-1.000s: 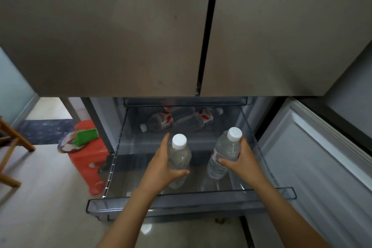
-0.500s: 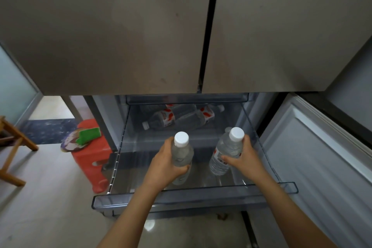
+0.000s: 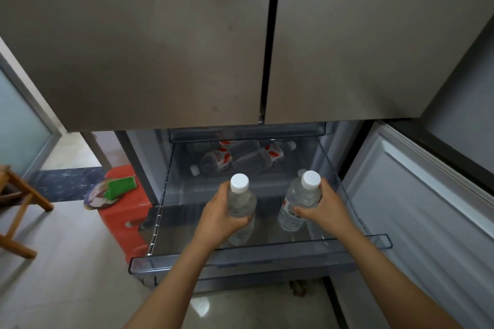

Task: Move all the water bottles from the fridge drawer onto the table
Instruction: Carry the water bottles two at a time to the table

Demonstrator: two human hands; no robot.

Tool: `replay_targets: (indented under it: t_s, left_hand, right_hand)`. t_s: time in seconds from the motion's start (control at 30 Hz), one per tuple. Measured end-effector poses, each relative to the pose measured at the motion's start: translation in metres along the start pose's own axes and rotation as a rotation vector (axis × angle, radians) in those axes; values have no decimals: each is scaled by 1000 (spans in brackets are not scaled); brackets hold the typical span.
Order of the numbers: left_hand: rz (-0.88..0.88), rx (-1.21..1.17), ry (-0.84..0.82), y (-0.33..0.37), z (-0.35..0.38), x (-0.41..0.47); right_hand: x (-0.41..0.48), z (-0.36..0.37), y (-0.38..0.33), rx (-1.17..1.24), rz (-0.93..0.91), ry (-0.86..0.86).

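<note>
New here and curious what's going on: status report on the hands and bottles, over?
Left hand grips left bottle; right hand grips right bottle. Other bottles lie at drawer back. Nothing in the way.

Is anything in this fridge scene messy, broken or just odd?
Nothing spilled or broken. The bottles at the back of the drawer lie on their sides in a loose heap, not upright, and the fridge doors carry a few smudges near the top.

text: none legible | bottle labels: red-white print, too blurred to read
</note>
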State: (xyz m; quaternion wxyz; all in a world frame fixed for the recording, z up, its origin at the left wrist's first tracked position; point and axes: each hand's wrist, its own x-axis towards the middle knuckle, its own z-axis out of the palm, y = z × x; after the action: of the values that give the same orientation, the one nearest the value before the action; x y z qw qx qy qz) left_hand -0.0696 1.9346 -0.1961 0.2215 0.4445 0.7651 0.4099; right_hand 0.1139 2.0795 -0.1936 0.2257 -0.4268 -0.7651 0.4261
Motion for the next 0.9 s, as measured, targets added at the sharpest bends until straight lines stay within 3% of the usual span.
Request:
replay_targets:
  t_s: [0.23, 0.63, 0.73, 0.9]
  left_hand:
    - [0, -163, 117, 1, -8, -3]
    - [127, -755, 680, 32, -73, -38]
    - [176, -979, 793, 26, -102, -54]
    - [316, -1117, 791, 1, -158, -92]
  right_hand:
    - [-10, -2, -13, 23, -72, -31]
    - [-15, -10, -107, 255, -443, -99]
    - [-18, -1, -135, 335, -515, -163]
    - [-22, 27, -182, 486, -616, -369]
